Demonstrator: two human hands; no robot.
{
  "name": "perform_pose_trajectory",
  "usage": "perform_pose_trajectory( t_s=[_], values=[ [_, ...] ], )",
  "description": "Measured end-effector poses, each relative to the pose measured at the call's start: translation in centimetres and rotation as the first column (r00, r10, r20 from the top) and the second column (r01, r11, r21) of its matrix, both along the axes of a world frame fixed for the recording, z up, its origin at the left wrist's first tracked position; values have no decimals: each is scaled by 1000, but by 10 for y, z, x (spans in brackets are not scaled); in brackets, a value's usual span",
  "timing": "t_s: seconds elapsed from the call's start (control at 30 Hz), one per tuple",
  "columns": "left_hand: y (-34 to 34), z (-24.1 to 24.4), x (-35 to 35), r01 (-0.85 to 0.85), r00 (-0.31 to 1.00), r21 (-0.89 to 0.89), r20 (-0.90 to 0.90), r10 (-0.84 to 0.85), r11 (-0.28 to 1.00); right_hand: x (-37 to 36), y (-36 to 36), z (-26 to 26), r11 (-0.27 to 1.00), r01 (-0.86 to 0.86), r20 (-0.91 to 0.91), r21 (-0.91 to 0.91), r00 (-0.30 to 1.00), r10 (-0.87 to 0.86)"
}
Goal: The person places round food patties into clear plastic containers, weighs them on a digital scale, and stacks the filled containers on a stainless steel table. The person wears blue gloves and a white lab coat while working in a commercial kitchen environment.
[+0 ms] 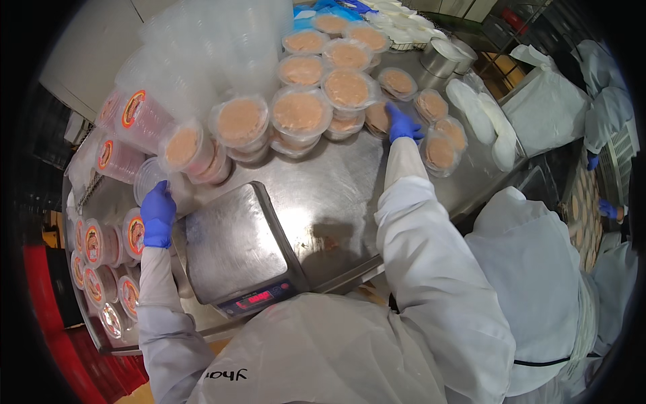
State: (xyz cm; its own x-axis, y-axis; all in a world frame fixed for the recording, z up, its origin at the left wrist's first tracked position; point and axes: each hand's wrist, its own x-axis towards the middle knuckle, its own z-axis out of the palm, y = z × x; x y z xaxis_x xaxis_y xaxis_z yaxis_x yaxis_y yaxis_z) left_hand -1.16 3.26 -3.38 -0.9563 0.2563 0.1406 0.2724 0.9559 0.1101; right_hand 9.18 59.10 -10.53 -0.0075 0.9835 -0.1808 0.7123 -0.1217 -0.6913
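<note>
My left hand (pixel 159 214), in a blue glove, is at an empty clear plastic tub (pixel 151 177), left of the scale; whether the fingers grip it cannot be told. My right hand (pixel 402 122), also blue-gloved, reaches among flat round patties between clear film and touches or nears one patty (pixel 377 118); its fingers look spread. Clear tubs filled with pinkish patties (pixel 301 112) stand stacked just left of it. More film-wrapped patties (pixel 440 151) lie to its right. Nearer my body stands a bench scale with a bare steel platform (pixel 237 237) and a lit red display.
Tall stacks of clear tubs (pixel 202 60) and labelled lids (pixel 144 121) stand at the back left. Lidded, labelled tubs (pixel 101 242) crowd the left edge. White overshoe-like items (pixel 472 111) and steel cylinders (pixel 439 58) lie right. Co-workers in white (pixel 530 283) are close on the right.
</note>
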Motion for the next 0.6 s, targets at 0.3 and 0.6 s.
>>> perform_pose_trajectory(
  t_s=[0.3, 0.6],
  values=[
    [-19, 0, -2, 104, 962, 160, -267, -58, 982, 57, -4, -24, 955, -221, -713, 196, 637, 294],
    [-4, 38, 27, 231, 752, 119, -652, -99, 966, 158, 87, -37, 954, 94, -743, 284, 651, 157]
  ],
)
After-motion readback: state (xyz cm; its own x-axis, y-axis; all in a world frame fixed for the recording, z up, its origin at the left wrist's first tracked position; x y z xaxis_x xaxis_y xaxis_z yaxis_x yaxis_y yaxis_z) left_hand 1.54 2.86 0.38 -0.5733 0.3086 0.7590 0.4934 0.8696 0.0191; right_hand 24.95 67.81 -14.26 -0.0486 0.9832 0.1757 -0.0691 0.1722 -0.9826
